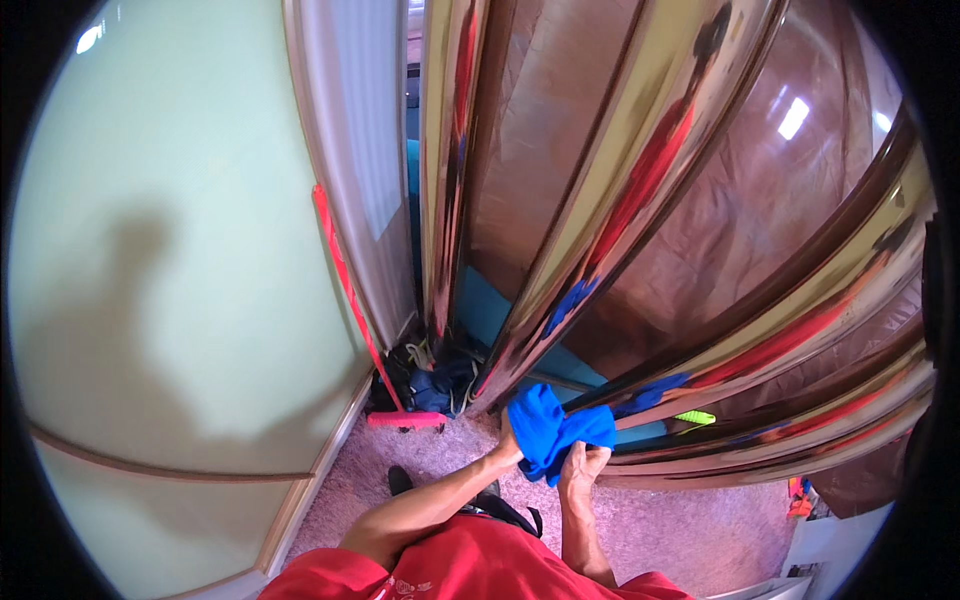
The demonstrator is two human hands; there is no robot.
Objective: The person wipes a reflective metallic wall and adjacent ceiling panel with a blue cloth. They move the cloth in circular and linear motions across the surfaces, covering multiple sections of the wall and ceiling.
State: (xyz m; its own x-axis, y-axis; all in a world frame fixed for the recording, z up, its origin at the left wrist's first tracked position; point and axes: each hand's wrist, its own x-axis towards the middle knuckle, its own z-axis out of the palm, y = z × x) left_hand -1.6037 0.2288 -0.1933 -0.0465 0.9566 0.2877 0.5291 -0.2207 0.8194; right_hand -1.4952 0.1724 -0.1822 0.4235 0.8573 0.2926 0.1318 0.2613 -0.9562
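Note:
A bright blue cloth (551,431) is bunched up between my two hands, in front of my body. My left hand (510,442) grips its left end, with most of the fingers hidden under the fabric. Around the lower right part of the cloth, my right hand (585,463) is closed with the thumb up. Just beyond the cloth rise tall, glossy metal-like posts (622,217), which mirror my red shirt and the blue fabric. Between the posts hang brown, creased plastic-like sheets (555,127).
A pink-handled broom (341,262) leans on the pale green wall (165,150), its pink head (406,420) on the carpet (465,457). Dark bags or cloths (442,382) lie in the corner. A yellow-green brush-like object (697,416) sits low at right, near a white box-like object (832,540).

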